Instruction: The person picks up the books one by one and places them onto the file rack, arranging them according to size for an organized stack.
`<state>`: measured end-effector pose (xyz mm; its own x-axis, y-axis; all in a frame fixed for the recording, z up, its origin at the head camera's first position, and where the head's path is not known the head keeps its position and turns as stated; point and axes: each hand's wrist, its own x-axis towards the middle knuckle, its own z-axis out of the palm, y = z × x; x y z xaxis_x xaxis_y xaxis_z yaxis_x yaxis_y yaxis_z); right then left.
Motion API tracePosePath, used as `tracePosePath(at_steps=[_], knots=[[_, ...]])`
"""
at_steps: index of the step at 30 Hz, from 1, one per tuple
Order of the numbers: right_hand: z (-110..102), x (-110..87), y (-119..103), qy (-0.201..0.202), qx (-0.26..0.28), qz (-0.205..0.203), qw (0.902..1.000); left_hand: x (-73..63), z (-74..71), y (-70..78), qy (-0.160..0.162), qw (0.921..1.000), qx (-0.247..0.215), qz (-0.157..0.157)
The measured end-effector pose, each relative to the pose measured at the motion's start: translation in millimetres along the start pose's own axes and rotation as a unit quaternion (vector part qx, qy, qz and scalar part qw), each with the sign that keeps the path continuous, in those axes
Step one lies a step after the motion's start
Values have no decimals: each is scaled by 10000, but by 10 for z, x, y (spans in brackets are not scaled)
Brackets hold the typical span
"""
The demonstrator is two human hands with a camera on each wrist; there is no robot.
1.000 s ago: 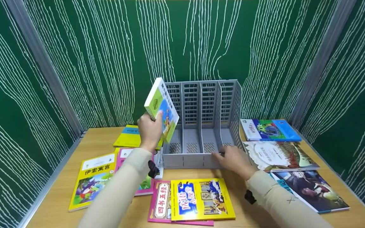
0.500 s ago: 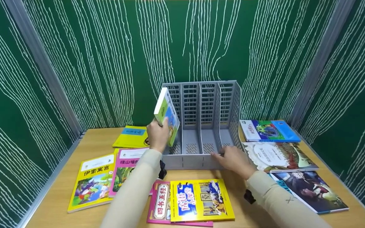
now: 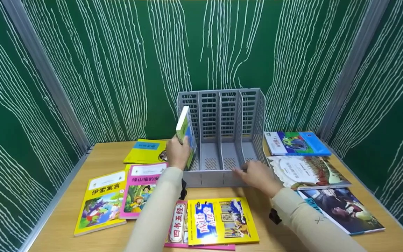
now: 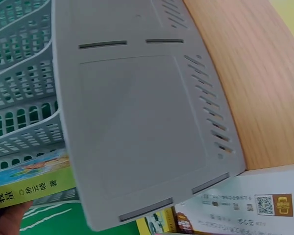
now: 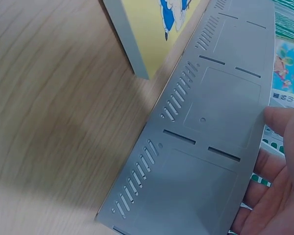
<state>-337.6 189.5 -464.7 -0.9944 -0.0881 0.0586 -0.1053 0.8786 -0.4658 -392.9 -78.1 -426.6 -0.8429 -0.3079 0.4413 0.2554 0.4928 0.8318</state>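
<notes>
Head view has your left grip (image 3: pixel 178 152) around the upright book (image 3: pixel 186 127) in the leftmost compartment of the grey rack (image 3: pixel 210 150), your right grip (image 3: pixel 257 176) holding its front wall (image 3: pixel 212 177); expect a light, fairly stiff, slick-covered book, best pinched across its spine (image 4: pixel 41 188).

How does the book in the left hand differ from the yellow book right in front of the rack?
The held book is on edge; the yellow book lies flat, cover up. The held book is at the leftmost slot of the gray rack; the yellow book lies on a pink book. Both covers show colorful pictures.
</notes>
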Motion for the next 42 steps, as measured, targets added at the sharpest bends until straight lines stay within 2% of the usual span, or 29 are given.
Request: tracePosePath(at_steps=[7, 14, 21, 27, 36, 42], knots=[[-11, 23, -14, -140, 115, 196, 9996, -7, 45, -57, -35, 9997, 229, 23], [-6, 19, -5, -183, 220, 197, 9994, -4, 77, -115, -273, 9984, 496, -23], [-39, 4, -15, -231, 296, 118, 9992, 5, 70, -135, -553, 9962, 640, -227], [-51, -12, -34, -118, 107, 55, 9999, 53, -18, -112, -655, 9932, 844, -456], [-53, -6, -31, -300, 301, 163, 9990, 183, -203, -73, -1352, 9824, 986, -833], [-61, -2, -30, -347, 324, 154, 9988, 201, -315, 35, -1692, 9721, 1301, -972]])
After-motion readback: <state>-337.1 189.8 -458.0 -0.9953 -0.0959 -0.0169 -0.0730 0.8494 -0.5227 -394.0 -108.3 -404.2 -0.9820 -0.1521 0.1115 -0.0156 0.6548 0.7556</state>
